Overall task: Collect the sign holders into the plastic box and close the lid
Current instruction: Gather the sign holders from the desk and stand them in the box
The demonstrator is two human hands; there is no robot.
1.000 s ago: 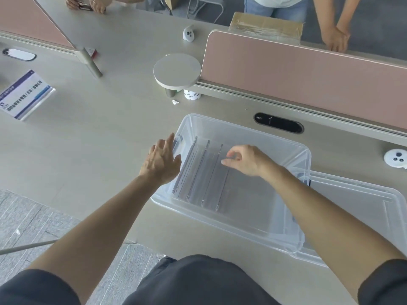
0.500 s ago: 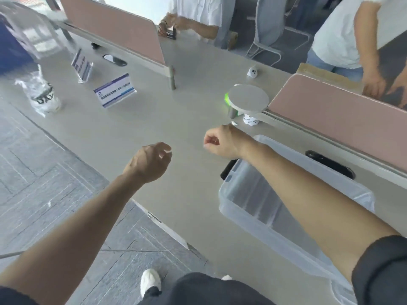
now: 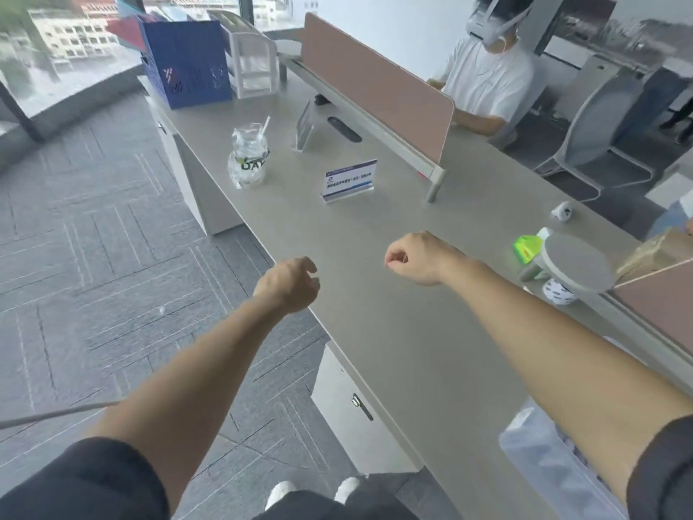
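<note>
both arms reached out over the long grey desk (image 3: pixel 393 332), the left hand (image 3: pixel 288 285) at its near edge and the right hand (image 3: pixel 416 258) above the bare top, each curled loosely with fingers drawn in and nothing in its grasp. one sign holder (image 3: pixel 348 180) with a blue-and-white card stood upright on the desk well beyond the hands, a second sign holder (image 3: pixel 304 127) stood farther back beside the pink divider (image 3: pixel 375 84), with a bagged clear cup (image 3: pixel 248 155) left of them. only a corner of the plastic box (image 3: pixel 555 471) showed, on the desk under the right forearm.
</note>
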